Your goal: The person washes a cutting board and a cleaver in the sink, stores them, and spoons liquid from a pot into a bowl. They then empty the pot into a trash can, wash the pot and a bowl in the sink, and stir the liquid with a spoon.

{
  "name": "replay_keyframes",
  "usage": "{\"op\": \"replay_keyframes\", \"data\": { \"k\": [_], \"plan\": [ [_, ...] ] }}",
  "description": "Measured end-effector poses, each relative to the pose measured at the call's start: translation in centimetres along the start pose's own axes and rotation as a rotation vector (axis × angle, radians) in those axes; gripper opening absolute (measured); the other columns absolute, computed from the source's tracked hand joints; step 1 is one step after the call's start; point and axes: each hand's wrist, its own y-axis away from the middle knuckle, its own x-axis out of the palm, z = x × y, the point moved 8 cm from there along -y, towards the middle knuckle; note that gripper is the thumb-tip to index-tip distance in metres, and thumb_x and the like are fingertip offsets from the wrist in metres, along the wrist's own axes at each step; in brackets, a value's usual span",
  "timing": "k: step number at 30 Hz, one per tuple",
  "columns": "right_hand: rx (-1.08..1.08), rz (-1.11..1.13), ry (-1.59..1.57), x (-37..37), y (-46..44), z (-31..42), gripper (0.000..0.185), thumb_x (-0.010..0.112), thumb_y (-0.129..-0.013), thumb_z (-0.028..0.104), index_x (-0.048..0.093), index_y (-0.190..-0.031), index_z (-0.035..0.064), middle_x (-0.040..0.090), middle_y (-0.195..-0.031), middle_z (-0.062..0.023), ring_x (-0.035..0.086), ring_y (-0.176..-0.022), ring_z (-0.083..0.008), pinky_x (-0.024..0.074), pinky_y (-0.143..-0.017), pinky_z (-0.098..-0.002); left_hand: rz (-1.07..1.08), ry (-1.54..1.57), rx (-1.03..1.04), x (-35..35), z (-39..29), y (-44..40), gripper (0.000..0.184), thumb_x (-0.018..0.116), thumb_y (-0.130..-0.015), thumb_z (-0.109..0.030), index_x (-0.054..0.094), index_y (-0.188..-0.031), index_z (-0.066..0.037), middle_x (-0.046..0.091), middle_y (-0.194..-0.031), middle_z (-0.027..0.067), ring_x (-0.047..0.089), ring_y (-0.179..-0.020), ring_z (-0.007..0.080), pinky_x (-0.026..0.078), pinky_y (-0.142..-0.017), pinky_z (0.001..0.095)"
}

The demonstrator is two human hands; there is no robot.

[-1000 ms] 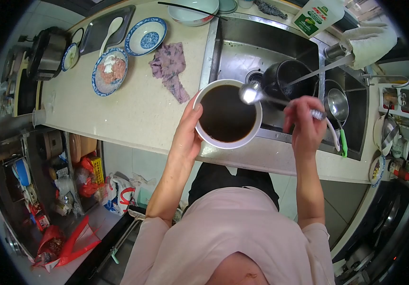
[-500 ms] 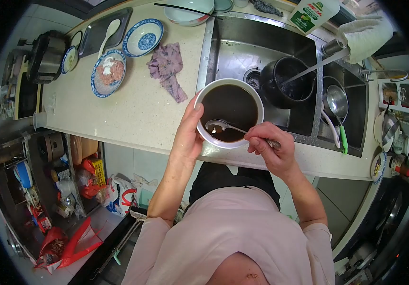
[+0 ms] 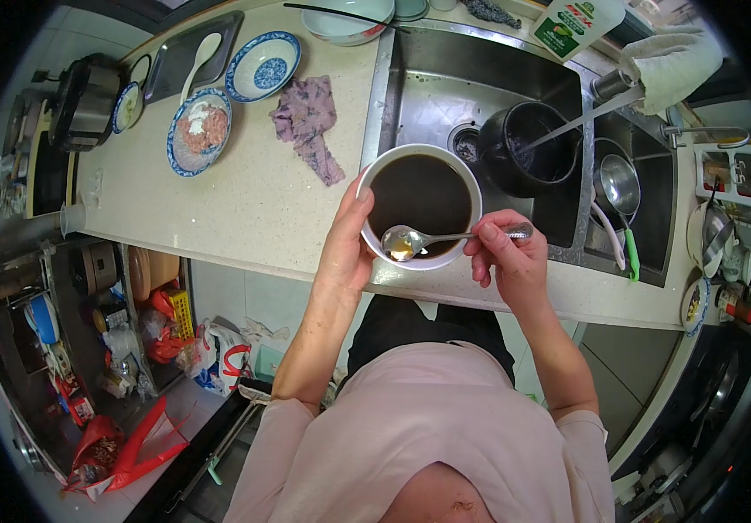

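A white bowl (image 3: 362, 228) full of dark brown liquid (image 3: 419, 196) is held up in front of the counter's edge. My left hand (image 3: 349, 235) grips it from the left side, thumb on the rim. In my right hand (image 3: 511, 253) is a metal spoon (image 3: 436, 237), pinched by its handle between thumb and fingers. The spoon's head lies over the near part of the bowl, with a little amber-looking liquid in it. Its handle crosses the bowl's right rim.
Behind the bowl is a steel sink (image 3: 445, 78) holding a dark pot (image 3: 528, 152). A ladle (image 3: 618, 185) lies in the smaller basin. Left on the counter are a purple cloth (image 3: 306, 122), a patterned bowl of minced meat (image 3: 203, 135), another patterned bowl (image 3: 262, 67) and a tray (image 3: 166, 70).
The spoon has come up out of the dark liquid and lies flatter, its head showing fully. My right hand has shifted slightly right and up; the bowl stays nearly in place.
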Motion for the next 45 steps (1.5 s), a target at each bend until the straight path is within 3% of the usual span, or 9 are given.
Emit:
{"op": "replay_keyframes", "data": {
  "k": [5, 12, 14, 16, 17, 20, 28, 37, 45],
  "plan": [
    [0.01, -0.055, -0.115, -0.5, -0.3, -0.1, 0.014, 0.054, -0.088, 0.015, 0.055, -0.089, 0.0009, 0.06, -0.069, -0.0118, 0.053, -0.045, -0.0124, 0.0393, -0.036, -0.0216, -0.013, -0.003, -0.006, -0.2, -0.1, -0.1, 0.051, 0.049, -0.089, -0.028, 0.036, -0.133, -0.006, 0.046, -0.128, 0.0091, 0.043, -0.119, 0.019, 0.035, -0.098, 0.0311],
    [-0.387, -0.338, -0.066, -3.9, -3.1, 7.0, 0.015, 0.053, -0.089, 0.018, 0.055, -0.088, 0.0039, 0.06, -0.073, -0.0109, 0.055, -0.051, -0.0118, 0.041, -0.04, -0.0214, -0.002, 0.022, 0.007, -1.1, -0.8, 0.0, 0.05, 0.047, -0.09, -0.027, 0.034, -0.134, -0.005, 0.043, -0.13, 0.0098, 0.04, -0.121, 0.0196, 0.033, -0.1, 0.0318],
    [-0.398, -0.468, 0.362, -5.3, -5.7, 5.4, 0.015, 0.053, -0.089, 0.02, 0.056, -0.088, 0.0047, 0.061, -0.074, -0.0083, 0.056, -0.053, -0.0119, 0.0422, -0.043, -0.0235, -0.001, 0.039, 0.006, -1.8, -0.9, 0.2, 0.05, 0.046, -0.091, -0.026, 0.033, -0.134, -0.005, 0.043, -0.131, 0.0101, 0.039, -0.122, 0.0198, 0.033, -0.101, 0.032],
    [-0.737, -0.083, 1.551, -1.9, -8.3, 2.2, 0.016, 0.055, -0.088, 0.02, 0.056, -0.09, 0.0041, 0.06, -0.071, -0.0057, 0.056, -0.054, -0.0107, 0.0421, -0.045, -0.0251, -0.019, 0.036, 0.014, -2.3, -1.1, 0.8, 0.05, 0.046, -0.091, -0.026, 0.033, -0.134, -0.005, 0.042, -0.131, 0.01, 0.039, -0.122, 0.0199, 0.032, -0.101, 0.0322],
    [-0.865, -0.098, 1.496, -1.6, -7.5, 2.5, 0.017, 0.057, -0.087, 0.018, 0.056, -0.093, 0.0026, 0.058, -0.067, -0.004, 0.055, -0.054, -0.0088, 0.0412, -0.045, -0.0248, -0.021, 0.036, 0.028, -2.3, -1.5, 0.5, 0.05, 0.046, -0.091, -0.026, 0.033, -0.134, -0.005, 0.042, -0.131, 0.01, 0.039, -0.122, 0.0199, 0.032, -0.101, 0.0323],
    [-0.377, -0.38, 0.764, -4.5, -7.6, 3.6, 0.012, 0.056, -0.088, 0.017, 0.059, -0.087, 0.0058, 0.058, -0.07, 0.0003, 0.052, -0.055, -0.0053, 0.0384, -0.046, -0.0183, -0.044, 0.054, 0.015, -3.5, -2.0, 0.9, 0.051, 0.047, -0.091, -0.027, 0.033, -0.134, -0.005, 0.042, -0.131, 0.0099, 0.04, -0.122, 0.0199, 0.032, -0.101, 0.0324],
    [-0.493, -0.247, 0.185, 2.2, -3.0, 7.0, 0.012, 0.053, -0.089, 0.013, 0.056, -0.09, 0.0013, 0.058, -0.07, -0.0072, 0.052, -0.052, -0.01, 0.0393, -0.045, -0.0203, -0.06, 0.091, 0.018, -6.4, -3.6, 1.9, 0.05, 0.049, -0.09, -0.03, 0.036, -0.132, -0.006, 0.046, -0.127, 0.0071, 0.043, -0.118, 0.0181, 0.035, -0.098, 0.0311],
    [-0.902, 0.194, 0.936, 15.0, 0.9, 4.3, 0.017, 0.065, -0.073, -0.004, 0.061, -0.088, 0.0019, 0.057, -0.072, -0.0105, 0.057, -0.061, -0.0201, 0.0427, -0.05, -0.0268, -0.096, 0.07, 0.053, -9.3, -6.6, 4.3, 0.043, 0.052, -0.088, -0.034, 0.047, -0.122, -0.008, 0.052, -0.12, 0.0073, 0.049, -0.111, 0.0194, 0.04, -0.095, 0.0339],
    [-0.403, 0.184, 0.522, 14.6, 0.9, -0.3, 0.009, 0.061, -0.083, 0.009, 0.063, -0.085, -0.0004, 0.058, -0.067, -0.003, 0.049, -0.056, -0.0083, 0.0379, -0.047, -0.0219, -0.088, 0.034, 0.095, -10.4, -7.3, 5.8, 0.05, 0.048, -0.089, -0.034, 0.038, -0.132, -0.011, 0.053, -0.116, 0.0036, 0.055, -0.1, 0.009, 0.048, -0.066, 0.0178]
  ]
}}
